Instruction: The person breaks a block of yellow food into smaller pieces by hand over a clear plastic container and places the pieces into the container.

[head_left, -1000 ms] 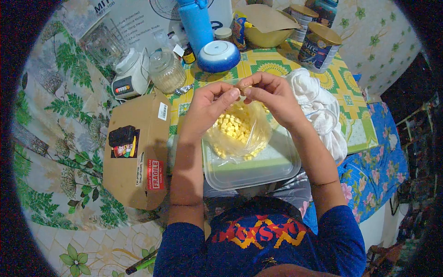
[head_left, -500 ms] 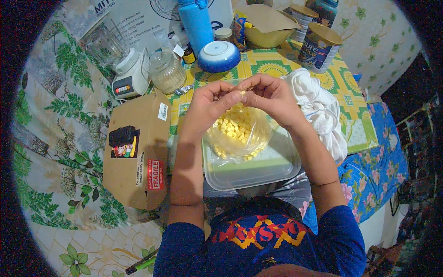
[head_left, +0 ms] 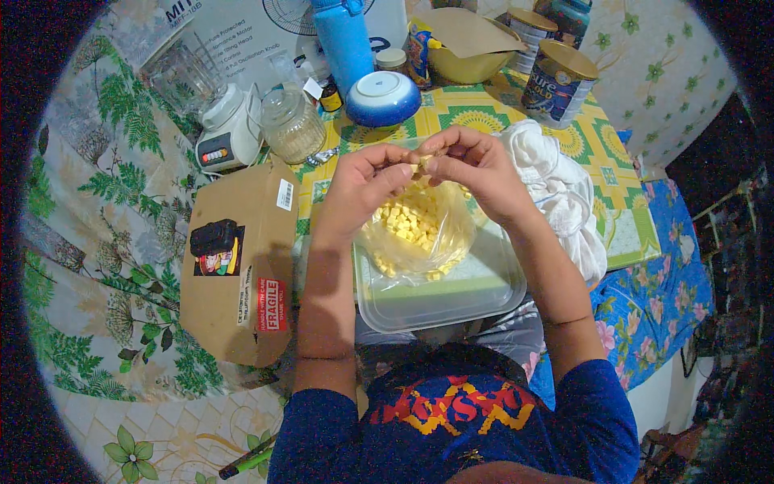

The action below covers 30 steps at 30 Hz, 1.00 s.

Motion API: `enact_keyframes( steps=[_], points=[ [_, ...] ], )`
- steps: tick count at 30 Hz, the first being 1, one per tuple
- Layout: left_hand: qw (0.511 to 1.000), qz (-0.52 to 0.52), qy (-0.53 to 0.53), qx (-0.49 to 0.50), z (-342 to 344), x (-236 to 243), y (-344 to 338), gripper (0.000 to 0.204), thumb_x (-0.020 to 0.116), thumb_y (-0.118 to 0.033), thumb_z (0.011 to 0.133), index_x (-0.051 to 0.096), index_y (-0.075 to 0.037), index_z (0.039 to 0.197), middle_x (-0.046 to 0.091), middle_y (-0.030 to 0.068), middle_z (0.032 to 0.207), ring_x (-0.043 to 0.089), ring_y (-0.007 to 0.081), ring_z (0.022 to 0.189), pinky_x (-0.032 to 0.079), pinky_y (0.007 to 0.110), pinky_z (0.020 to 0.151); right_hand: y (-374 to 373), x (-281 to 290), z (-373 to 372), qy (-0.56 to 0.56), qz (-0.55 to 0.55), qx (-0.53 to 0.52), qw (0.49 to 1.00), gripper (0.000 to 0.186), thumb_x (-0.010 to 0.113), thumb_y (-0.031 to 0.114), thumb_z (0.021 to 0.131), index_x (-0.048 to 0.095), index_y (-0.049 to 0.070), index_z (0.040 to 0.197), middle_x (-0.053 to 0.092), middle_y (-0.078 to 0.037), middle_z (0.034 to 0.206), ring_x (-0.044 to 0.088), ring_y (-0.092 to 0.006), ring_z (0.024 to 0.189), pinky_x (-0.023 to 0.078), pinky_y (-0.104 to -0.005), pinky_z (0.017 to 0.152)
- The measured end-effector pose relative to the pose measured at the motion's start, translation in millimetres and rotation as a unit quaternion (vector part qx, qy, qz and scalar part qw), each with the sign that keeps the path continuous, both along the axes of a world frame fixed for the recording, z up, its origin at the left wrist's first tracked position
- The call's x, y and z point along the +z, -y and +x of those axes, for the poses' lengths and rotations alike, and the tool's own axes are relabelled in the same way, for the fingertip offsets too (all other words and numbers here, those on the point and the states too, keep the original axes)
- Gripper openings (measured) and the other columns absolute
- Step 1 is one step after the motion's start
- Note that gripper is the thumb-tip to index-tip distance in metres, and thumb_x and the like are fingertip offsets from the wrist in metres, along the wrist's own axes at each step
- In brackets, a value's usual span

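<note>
A clear plastic bag full of small yellow cubes sits open on a translucent plastic lid or shallow tray. Above the far side of the bag, my left hand and my right hand meet fingertip to fingertip. Both are closed in a pinch around a small yellow cube, with the thumbs towards me. The cube is partly covered by my fingers, and whether it is one piece or two is too small to tell.
Left stands a cardboard box with a black object on it. Beyond are a blender base, a glass jar, a blue bottle, a blue-and-white bowl and a tin. White cloth lies right.
My thumbs and fingertips have shifted slightly apart, and the yellow cube between them shows more. The bag and the other things stay in place.
</note>
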<state>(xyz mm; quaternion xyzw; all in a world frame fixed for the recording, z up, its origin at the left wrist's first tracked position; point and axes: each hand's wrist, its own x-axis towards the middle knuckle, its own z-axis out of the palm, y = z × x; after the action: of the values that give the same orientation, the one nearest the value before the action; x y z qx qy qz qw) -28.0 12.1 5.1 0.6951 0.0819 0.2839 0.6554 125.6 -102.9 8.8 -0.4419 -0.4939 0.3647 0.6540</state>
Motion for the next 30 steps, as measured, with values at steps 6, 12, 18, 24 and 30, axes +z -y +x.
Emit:
enact_keyframes(
  steps=[6, 12, 18, 24, 30],
  points=[
    [1.000, 0.009, -0.022, 0.008, 1.1, -3.3, -3.4, 0.012, 0.060, -0.013, 0.083, 0.063, -0.003, 0.090, 0.062, 0.0017, 0.078, 0.055, 0.0071, 0.067, 0.044, 0.021, 0.063, -0.5, 0.6, -0.9, -0.009, 0.009, -0.031, 0.999, 0.021, 0.066, 0.013, 0.081, 0.061, 0.002, 0.097, 0.065, -0.004, 0.089, 0.060, -0.0104, 0.075, 0.049, -0.0251, 0.067],
    [1.000, 0.007, -0.004, 0.016, 2.0, -0.1, 0.1, 0.008, 0.061, -0.010, 0.082, 0.061, -0.004, 0.086, 0.059, -0.0006, 0.078, 0.052, 0.0049, 0.067, 0.042, 0.020, 0.061, -0.7, -0.2, 0.8, -0.007, 0.018, -0.020, 1.000, 0.013, 0.064, 0.005, 0.081, 0.062, 0.002, 0.093, 0.064, -0.010, 0.101, 0.060, -0.0138, 0.086, 0.051, -0.0282, 0.071],
    [1.000, 0.007, 0.011, 0.011, 3.9, -4.4, -2.1, 0.007, 0.060, -0.009, 0.082, 0.061, -0.004, 0.087, 0.060, 0.0007, 0.083, 0.054, 0.0064, 0.068, 0.045, 0.021, 0.062, 0.0, -1.4, 1.8, -0.031, 0.021, -0.025, 0.999, 0.012, 0.064, 0.004, 0.080, 0.063, 0.001, 0.092, 0.063, -0.008, 0.100, 0.060, -0.0137, 0.086, 0.051, -0.0283, 0.073],
    [1.000, 0.019, -0.018, 0.006, 0.9, -3.3, -4.6, 0.011, 0.061, -0.016, 0.085, 0.062, -0.005, 0.084, 0.061, 0.0004, 0.079, 0.054, 0.0065, 0.067, 0.044, 0.021, 0.061, 0.3, 0.3, 0.3, -0.015, -0.004, -0.027, 1.000, 0.014, 0.065, 0.004, 0.080, 0.063, 0.001, 0.093, 0.064, -0.006, 0.096, 0.060, -0.0129, 0.085, 0.051, -0.0273, 0.072],
    [1.000, 0.025, -0.014, 0.002, 2.1, -2.0, -2.9, 0.014, 0.061, -0.018, 0.085, 0.062, -0.005, 0.083, 0.061, 0.0001, 0.078, 0.054, 0.0063, 0.066, 0.044, 0.021, 0.060, 1.7, 3.0, -1.0, -0.018, -0.007, -0.028, 0.999, 0.018, 0.068, 0.006, 0.079, 0.063, 0.002, 0.095, 0.064, -0.004, 0.093, 0.059, -0.0110, 0.082, 0.050, -0.0256, 0.069]
  ],
)
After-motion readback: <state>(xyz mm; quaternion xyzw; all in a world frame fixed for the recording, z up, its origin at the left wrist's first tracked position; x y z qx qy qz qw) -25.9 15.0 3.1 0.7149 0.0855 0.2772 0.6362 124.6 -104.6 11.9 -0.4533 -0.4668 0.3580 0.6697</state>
